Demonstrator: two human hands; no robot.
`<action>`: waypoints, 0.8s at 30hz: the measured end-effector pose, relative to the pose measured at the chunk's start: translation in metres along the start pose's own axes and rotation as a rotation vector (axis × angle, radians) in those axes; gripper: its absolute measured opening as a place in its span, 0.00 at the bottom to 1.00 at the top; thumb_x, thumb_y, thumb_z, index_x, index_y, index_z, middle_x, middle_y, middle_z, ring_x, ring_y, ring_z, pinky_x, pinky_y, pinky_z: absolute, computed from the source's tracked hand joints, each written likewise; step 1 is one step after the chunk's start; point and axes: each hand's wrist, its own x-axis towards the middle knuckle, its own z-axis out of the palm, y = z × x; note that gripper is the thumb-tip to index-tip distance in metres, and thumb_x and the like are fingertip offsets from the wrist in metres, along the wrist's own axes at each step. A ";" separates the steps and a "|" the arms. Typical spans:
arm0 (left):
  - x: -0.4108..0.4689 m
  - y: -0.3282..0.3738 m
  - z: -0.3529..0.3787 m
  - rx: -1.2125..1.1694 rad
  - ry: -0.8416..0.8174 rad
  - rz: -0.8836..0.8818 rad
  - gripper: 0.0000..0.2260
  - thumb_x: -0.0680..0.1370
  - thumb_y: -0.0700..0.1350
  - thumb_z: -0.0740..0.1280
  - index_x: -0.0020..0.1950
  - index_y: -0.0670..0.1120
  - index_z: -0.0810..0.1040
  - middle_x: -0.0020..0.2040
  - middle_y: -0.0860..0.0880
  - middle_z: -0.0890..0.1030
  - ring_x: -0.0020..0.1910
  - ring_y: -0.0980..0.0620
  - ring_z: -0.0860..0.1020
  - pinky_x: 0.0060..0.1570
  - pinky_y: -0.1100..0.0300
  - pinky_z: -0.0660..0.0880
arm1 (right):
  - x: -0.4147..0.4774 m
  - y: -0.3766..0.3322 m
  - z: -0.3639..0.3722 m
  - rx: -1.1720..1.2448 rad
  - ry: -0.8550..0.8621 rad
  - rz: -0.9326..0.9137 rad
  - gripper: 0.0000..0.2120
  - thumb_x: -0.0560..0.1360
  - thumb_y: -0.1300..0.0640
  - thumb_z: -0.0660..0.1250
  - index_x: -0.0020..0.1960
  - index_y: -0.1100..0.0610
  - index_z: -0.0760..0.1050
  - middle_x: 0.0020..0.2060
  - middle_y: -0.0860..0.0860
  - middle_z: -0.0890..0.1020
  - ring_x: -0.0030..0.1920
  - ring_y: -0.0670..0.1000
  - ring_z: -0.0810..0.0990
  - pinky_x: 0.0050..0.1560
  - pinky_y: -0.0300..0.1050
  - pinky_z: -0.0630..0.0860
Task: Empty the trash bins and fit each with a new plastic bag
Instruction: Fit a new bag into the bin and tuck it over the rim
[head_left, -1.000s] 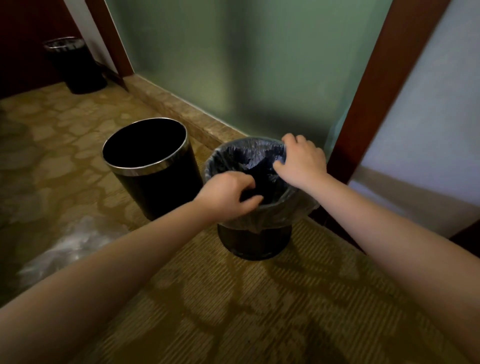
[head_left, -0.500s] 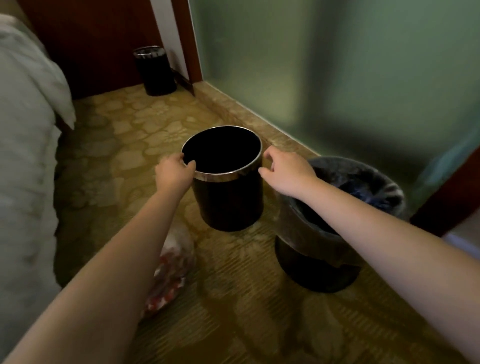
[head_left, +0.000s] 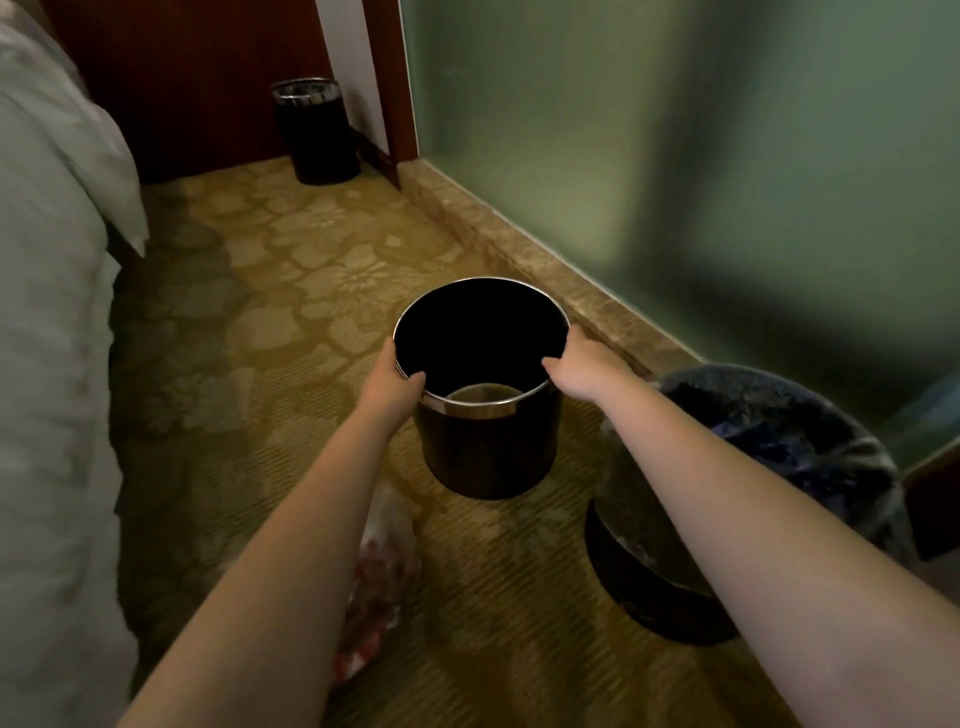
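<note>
The unlined bin (head_left: 488, 415) was gripped at its metal rim by the left hand (head_left: 390, 387) and right hand (head_left: 582, 364), thumbs hooked inside, probably for steady two-handed carrying. Beside it on the carpet (head_left: 291, 291) stood the lined bin (head_left: 748, 499), its bag already fitted.

Dim, warm indoor light with a yellow-green cast. The brightest area is the frosted glass panel (head_left: 623, 156) on the far right, a soft diffuse glow with no hard glare. The open bin (head_left: 483, 452) reads pure black inside, with only a faint sheen on its metal rim. Soft shadows fall on the carpet (head_left: 270, 312) under the forearms and beside the bed (head_left: 47, 312). Wide-angle bending shows at the edges (door frame leans). The near lined bin (head_left: 753, 467) and the bag on the floor (head_left: 384, 561) are soft, slightly smeared.
</note>
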 end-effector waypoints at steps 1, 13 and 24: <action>-0.001 -0.002 -0.003 -0.005 -0.014 -0.011 0.29 0.79 0.39 0.62 0.77 0.57 0.56 0.64 0.49 0.73 0.57 0.42 0.76 0.48 0.49 0.76 | -0.001 0.000 0.000 0.051 -0.003 0.006 0.30 0.81 0.48 0.58 0.77 0.59 0.53 0.67 0.60 0.73 0.59 0.61 0.77 0.51 0.50 0.73; -0.065 -0.027 -0.029 -0.141 0.038 -0.053 0.38 0.76 0.35 0.66 0.79 0.54 0.49 0.73 0.47 0.68 0.68 0.46 0.70 0.57 0.55 0.72 | -0.070 -0.015 0.007 0.178 0.037 -0.028 0.31 0.80 0.56 0.59 0.79 0.53 0.49 0.65 0.61 0.74 0.61 0.62 0.76 0.54 0.48 0.73; -0.144 0.101 -0.090 -0.020 0.235 0.243 0.34 0.76 0.43 0.69 0.78 0.54 0.55 0.67 0.51 0.75 0.67 0.53 0.72 0.62 0.56 0.70 | -0.134 -0.025 -0.107 0.213 0.256 -0.174 0.31 0.80 0.57 0.60 0.79 0.56 0.51 0.61 0.56 0.77 0.55 0.57 0.79 0.47 0.43 0.69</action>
